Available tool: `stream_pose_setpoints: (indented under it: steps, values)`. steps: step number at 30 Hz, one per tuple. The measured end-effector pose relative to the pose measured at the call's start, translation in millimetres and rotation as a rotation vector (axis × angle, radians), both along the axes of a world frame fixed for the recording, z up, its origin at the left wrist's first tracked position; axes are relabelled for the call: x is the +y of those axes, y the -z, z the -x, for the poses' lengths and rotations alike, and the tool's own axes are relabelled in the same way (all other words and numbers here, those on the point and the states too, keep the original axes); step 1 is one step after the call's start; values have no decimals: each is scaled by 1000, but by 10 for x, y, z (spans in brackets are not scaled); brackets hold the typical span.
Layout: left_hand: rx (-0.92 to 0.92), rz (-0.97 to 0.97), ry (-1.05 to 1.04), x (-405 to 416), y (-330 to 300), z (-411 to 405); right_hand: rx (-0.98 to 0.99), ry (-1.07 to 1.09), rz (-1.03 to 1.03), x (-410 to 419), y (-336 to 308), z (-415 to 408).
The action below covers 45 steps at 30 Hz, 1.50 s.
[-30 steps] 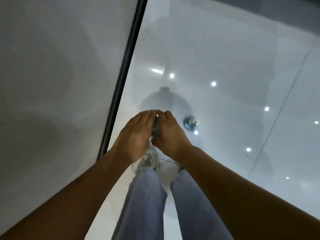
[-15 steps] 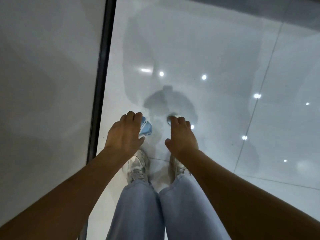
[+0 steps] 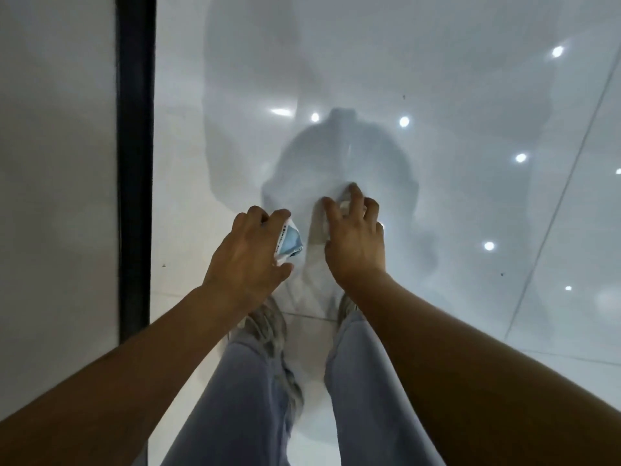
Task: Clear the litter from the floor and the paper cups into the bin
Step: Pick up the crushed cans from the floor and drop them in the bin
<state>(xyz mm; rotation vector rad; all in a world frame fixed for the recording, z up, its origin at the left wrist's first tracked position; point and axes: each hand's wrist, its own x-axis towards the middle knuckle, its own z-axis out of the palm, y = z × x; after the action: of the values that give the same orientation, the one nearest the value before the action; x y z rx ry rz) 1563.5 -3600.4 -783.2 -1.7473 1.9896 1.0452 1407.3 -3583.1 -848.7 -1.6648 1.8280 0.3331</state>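
Observation:
My left hand (image 3: 250, 255) grips a crumpled blue and white wrapper (image 3: 288, 242), which sticks out between fingers and thumb. My right hand (image 3: 356, 243) reaches down to the glossy white floor (image 3: 453, 213), fingers curled over a small shiny piece of litter (image 3: 345, 206) that is mostly hidden under them. I cannot tell whether the fingers have closed on it. No bin or paper cups are in view.
A grey wall (image 3: 57, 163) with a black skirting strip (image 3: 134, 163) runs along the left. My jeans and grey shoes (image 3: 268, 324) stand right below the hands. The tiles reflect ceiling lights and my shadow.
The two hands, joined around the wrapper a second ago, have parted. The left keeps the wrapper, and the right has moved over to the shiny litter on the floor.

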Motion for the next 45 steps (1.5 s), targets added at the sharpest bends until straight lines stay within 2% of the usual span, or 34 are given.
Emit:
stream_pose_setpoints:
  steps: [7, 12, 20, 30, 35, 40, 45]
  values:
    - [45, 0, -27, -125, 130, 83, -10, -24, 83, 44, 37, 75]
    - [3, 12, -4, -223, -252, 147, -62, 58, 84, -4, -453, 104]
    - [-7, 70, 78, -274, -1800, 335, -218, 170, 71, -85, -2197, 319]
    - [-24, 66, 65, -225, -4197, 550, -228, 351, 82, 100, -4887, 647]
    - [-34, 60, 296, -31, -4951, 626, -196, 479, 52, 472, -5793, 600]
    - [28, 123, 548, 236, -5656, 687, -170, 681, 115, 996, -6539, 420]
    - [77, 99, 799, 661, -6270, 737, -138, 900, 168, 1724, -7129, 230]
